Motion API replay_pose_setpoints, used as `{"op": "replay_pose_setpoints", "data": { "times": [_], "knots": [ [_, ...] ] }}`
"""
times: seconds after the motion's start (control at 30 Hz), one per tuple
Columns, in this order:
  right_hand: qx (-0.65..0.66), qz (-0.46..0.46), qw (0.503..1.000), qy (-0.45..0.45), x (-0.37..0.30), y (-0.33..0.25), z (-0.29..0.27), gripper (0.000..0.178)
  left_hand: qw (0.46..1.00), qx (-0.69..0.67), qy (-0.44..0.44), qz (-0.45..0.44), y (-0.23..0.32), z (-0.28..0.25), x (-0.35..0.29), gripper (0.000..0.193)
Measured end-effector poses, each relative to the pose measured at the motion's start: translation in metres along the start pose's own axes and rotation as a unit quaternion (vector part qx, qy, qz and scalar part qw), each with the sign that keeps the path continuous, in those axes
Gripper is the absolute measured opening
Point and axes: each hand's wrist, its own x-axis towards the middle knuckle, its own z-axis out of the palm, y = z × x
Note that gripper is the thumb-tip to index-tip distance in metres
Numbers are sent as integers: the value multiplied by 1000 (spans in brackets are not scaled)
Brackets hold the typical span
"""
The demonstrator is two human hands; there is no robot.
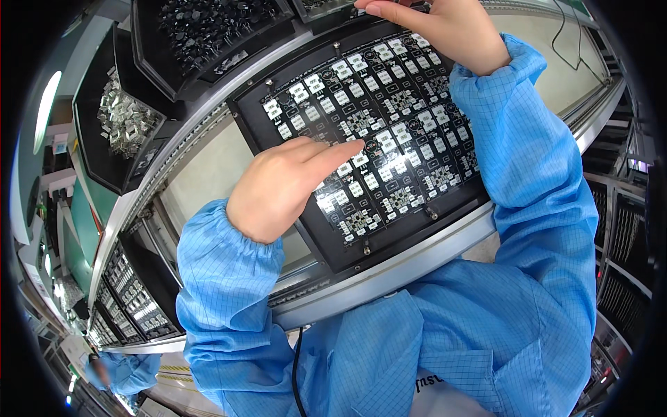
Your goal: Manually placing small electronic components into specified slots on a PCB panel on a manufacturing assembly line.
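A black carrier frame (323, 243) holds a panel of dark circuit boards (403, 104) with many white square parts. My left hand (274, 184) lies over the left part of the panel, fingers closed, with its fingertips at a round component spot (372, 146). Whatever those fingers may hold is hidden. My right hand (455, 28) is above the far edge of the panel, thumb and finger pinched together beside a far parts bin (306, 15). The top of the picture cuts off part of this hand, so anything in its pinch cannot be made out.
A black bin of dark round parts with leads (201, 31) stands at the far left. Nearer is a bin of small silvery parts (125, 115). A metal rail (389, 271) runs along the near side. Another loaded carrier (128, 299) and a person in blue (128, 372) are at lower left.
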Motion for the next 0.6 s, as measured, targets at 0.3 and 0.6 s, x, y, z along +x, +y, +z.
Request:
{"op": "replay_pose_setpoints", "data": {
  "times": [0.3, 0.6],
  "knots": [
    [-2, -32, 998, -44, -1, -9, 1, 6, 998, 50, -28, 17, 1, -1, -4, 51],
    [70, 66, 976, -198, -8, 5, 58, 9, 996, 36, 65, -42, 5, -4, -25, 41]
  ]
}}
